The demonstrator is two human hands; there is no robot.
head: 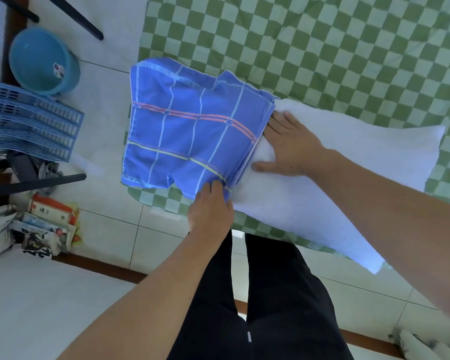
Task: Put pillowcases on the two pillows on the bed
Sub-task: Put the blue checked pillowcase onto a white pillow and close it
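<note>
A white pillow (348, 183) lies across the corner of the bed, its left end inside a blue checked pillowcase (182, 131) with red and yellow stripes. My left hand (209, 207) grips the near edge of the pillowcase opening. My right hand (286, 146) lies flat on the pillow right at the opening, fingers spread, fingertips at the case's rim. Most of the pillow sticks out bare to the right. No second pillow is in view.
The bed carries a green and white checked sheet (322, 42). On the tiled floor to the left stand a teal basin (43, 61), a blue plastic rack (29, 120) and a stack of magazines (44, 227). My legs in black trousers (257, 307) are at the bed's edge.
</note>
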